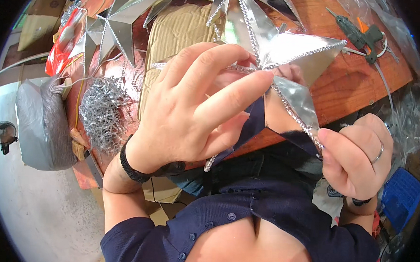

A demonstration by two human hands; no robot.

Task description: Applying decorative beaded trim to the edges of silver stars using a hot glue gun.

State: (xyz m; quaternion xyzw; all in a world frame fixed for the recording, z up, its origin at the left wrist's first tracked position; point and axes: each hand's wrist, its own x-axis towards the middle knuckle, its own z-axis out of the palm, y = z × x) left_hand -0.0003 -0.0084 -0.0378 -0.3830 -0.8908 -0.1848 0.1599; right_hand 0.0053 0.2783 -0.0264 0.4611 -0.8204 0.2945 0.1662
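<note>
A large silver star (302, 50) with mirror-like folded faces lies over the table's near edge. Glittery silver tinsel trim (287, 104) runs along its ridges. My left hand (188, 101) grips the star from the left, index fingertip pressed near the centre where the ridges meet; some of its fingers are hidden behind the points. At the tip of the lower right point, my right hand (360, 155) pinches the trim end between thumb and index finger.
More silver stars (123, 22) lie along the back. Corrugated cardboard (177, 32) sits beneath. A tangled tinsel heap (104, 111) is at the left, beside a grey plastic-wrapped bundle (44, 124). A dark green glue gun (357, 34) with a cord rests at the back right.
</note>
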